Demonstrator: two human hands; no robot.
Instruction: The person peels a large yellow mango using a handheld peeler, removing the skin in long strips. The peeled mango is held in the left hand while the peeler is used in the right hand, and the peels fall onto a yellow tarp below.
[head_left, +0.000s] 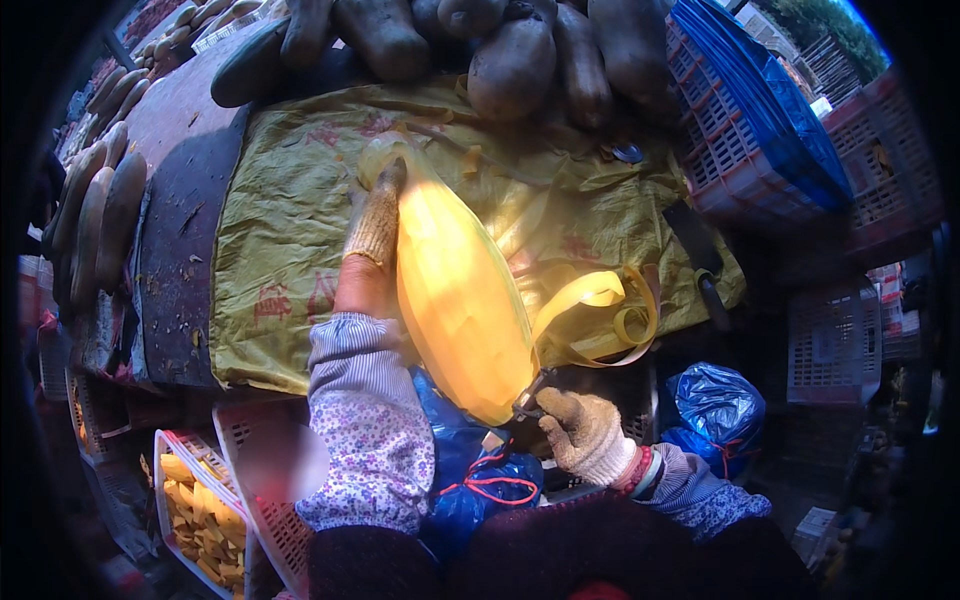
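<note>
A long squash (454, 292), bare yellow-orange over most of its upper side, slants across a yellow woven sheet (255, 202). Its narrow far end is gripped by my gloved left hand (379, 206). My right hand (586, 433), also gloved, holds a small peeler (531, 397) against the broad near end. Most of the peeler's handle is hidden by the fingers. From the squash's right side, a long curled strip of peel (581, 294) trails over the sheet. Another thin strip (487, 159) lies beyond the squash.
Unpeeled squashes (514, 64) are piled along the far edge. A cleaver-like knife (694, 244) rests at the right, near a crate (712, 127) with blue plastic. At lower left, a crate (161, 480) holds orange pieces. Tied blue bags (480, 469) sit below the sheet's edge.
</note>
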